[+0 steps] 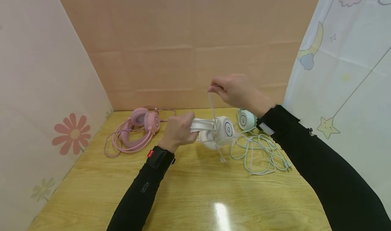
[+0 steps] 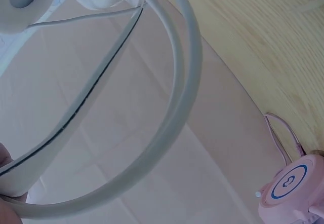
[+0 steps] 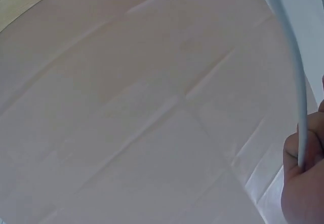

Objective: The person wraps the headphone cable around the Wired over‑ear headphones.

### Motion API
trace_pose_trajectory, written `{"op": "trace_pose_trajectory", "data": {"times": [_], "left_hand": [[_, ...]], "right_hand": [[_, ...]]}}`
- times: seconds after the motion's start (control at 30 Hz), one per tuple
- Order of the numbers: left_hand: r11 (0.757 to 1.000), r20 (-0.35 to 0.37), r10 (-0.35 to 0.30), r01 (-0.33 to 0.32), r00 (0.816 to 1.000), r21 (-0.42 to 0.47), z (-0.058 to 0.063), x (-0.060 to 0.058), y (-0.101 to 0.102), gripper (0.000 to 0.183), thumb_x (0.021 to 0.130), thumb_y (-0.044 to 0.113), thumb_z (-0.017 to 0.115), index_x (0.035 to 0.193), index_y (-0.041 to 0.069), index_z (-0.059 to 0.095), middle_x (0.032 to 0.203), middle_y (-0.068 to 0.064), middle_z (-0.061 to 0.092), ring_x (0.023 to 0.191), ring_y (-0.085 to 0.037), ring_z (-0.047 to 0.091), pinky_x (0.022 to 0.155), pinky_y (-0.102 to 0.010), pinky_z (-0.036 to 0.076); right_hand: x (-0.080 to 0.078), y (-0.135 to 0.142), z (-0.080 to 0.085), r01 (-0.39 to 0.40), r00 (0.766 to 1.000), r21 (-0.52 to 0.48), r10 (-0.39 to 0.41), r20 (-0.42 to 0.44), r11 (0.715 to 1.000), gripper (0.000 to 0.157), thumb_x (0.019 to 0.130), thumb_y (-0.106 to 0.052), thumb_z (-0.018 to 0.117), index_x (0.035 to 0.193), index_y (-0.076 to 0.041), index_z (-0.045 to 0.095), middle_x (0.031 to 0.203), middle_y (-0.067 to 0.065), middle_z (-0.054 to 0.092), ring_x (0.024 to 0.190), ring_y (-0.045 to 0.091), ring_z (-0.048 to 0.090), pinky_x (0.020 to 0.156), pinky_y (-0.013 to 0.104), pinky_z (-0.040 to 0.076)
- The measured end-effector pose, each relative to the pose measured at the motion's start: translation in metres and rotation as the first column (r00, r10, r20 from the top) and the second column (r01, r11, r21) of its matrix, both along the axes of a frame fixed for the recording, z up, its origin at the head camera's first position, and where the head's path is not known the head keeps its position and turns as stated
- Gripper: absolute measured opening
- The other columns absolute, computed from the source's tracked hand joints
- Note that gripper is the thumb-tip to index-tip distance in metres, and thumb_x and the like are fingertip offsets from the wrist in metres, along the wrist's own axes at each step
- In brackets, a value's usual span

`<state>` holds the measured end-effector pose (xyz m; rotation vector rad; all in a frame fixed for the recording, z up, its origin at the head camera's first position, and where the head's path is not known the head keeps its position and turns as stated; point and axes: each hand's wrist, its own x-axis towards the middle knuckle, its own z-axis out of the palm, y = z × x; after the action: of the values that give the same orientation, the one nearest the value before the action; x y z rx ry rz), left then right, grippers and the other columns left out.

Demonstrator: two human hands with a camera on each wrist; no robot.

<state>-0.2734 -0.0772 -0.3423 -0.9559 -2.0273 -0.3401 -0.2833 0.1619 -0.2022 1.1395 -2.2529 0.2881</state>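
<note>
My left hand (image 1: 178,129) grips white headphones (image 1: 203,125) by the headband, holding them above the table with the ear cups to the right. The headband (image 2: 195,72) curves large through the left wrist view, with only the edge of my fingers showing at lower left. Higher up, my right hand (image 1: 235,90) pinches a thin white cable (image 1: 211,103) that runs down to the ear cups, where some of it loops around them. A plug end dangles below. In the right wrist view the same cable (image 3: 296,57) enters my curled fingers (image 3: 316,127).
Pink headphones (image 1: 151,122) lie at the back left with their cord coiled around them. Behind my right forearm, mint-green headphones (image 1: 245,119) are partly hidden. A loose, pale-green cable (image 1: 259,172) spreads on the wooden table (image 1: 195,197) in front of them. Fabric walls stand around the table.
</note>
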Motion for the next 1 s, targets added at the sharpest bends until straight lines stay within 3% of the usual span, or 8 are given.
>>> {"op": "trace_pose_trajectory", "data": {"times": [0.27, 0.37, 0.47, 0.7, 0.8, 1.0], "left_hand": [[0.997, 0.008, -0.071, 0.07, 0.997, 0.037, 0.003, 0.008, 0.0, 0.021, 0.071, 0.017, 0.064, 0.083, 0.008, 0.049, 0.063, 0.0, 0.047, 0.049, -0.011, 0.038, 0.044, -0.026, 0.03], [0.989, -0.003, -0.126, 0.125, 0.992, 0.076, 0.005, 0.011, 0.001, 0.017, 0.07, 0.017, 0.059, 0.081, 0.009, 0.049, 0.062, 0.0, 0.046, 0.048, -0.01, 0.038, 0.044, -0.026, 0.03], [0.976, -0.007, -0.18, 0.179, 0.984, 0.123, 0.007, 0.012, 0.002, 0.016, 0.068, 0.015, 0.058, 0.08, 0.008, 0.05, 0.062, -0.001, 0.049, 0.048, -0.011, 0.04, 0.044, -0.026, 0.032], [0.95, 0.008, -0.235, 0.228, 0.972, 0.212, 0.008, 0.014, 0.0, 0.016, 0.069, 0.013, 0.061, 0.079, 0.006, 0.051, 0.063, -0.004, 0.049, 0.048, -0.011, 0.039, 0.045, -0.028, 0.034], [0.94, -0.002, -0.242, 0.234, 0.97, 0.248, 0.008, 0.014, -0.003, 0.016, 0.069, 0.013, 0.061, 0.08, 0.005, 0.051, 0.062, -0.005, 0.049, 0.048, -0.011, 0.039, 0.044, -0.028, 0.033], [0.923, 0.017, -0.263, 0.247, 0.965, 0.295, 0.012, 0.018, -0.005, 0.017, 0.071, 0.013, 0.062, 0.082, 0.004, 0.053, 0.064, -0.007, 0.053, 0.048, -0.012, 0.043, 0.045, -0.029, 0.034]], "right_hand": [[-0.021, 0.014, -0.013, 0.087, 0.992, -0.007, -0.086, 0.092, 0.996, 0.018, 0.098, -0.022, 0.068, 0.089, -0.008, 0.067, 0.072, 0.004, 0.061, 0.059, 0.019, 0.049, 0.06, 0.036, 0.04], [-0.03, 0.026, -0.025, 0.155, 0.972, -0.006, -0.151, 0.178, 0.988, 0.026, 0.097, -0.027, 0.07, 0.081, -0.009, 0.063, 0.066, 0.002, 0.053, 0.058, 0.019, 0.045, 0.059, 0.034, 0.036], [-0.038, 0.038, -0.039, 0.243, 0.937, 0.014, -0.239, 0.255, 0.97, 0.036, 0.097, -0.037, 0.069, 0.073, -0.012, 0.056, 0.061, 0.0, 0.046, 0.056, 0.018, 0.042, 0.057, 0.034, 0.033], [-0.048, 0.056, -0.066, 0.335, 0.896, 0.07, -0.341, 0.285, 0.94, 0.055, 0.098, -0.055, 0.058, 0.064, -0.015, 0.043, 0.056, -0.003, 0.034, 0.052, 0.017, 0.036, 0.056, 0.033, 0.029], [-0.049, 0.06, -0.075, 0.336, 0.874, 0.059, -0.334, 0.353, 0.94, 0.058, 0.097, -0.057, 0.058, 0.061, -0.015, 0.041, 0.055, -0.004, 0.032, 0.051, 0.016, 0.033, 0.056, 0.033, 0.029], [-0.051, 0.062, -0.093, 0.264, 0.841, -0.019, -0.221, 0.494, 0.964, 0.062, 0.096, -0.066, 0.051, 0.062, -0.016, 0.039, 0.056, -0.005, 0.027, 0.051, 0.015, 0.029, 0.058, 0.032, 0.028]]}}
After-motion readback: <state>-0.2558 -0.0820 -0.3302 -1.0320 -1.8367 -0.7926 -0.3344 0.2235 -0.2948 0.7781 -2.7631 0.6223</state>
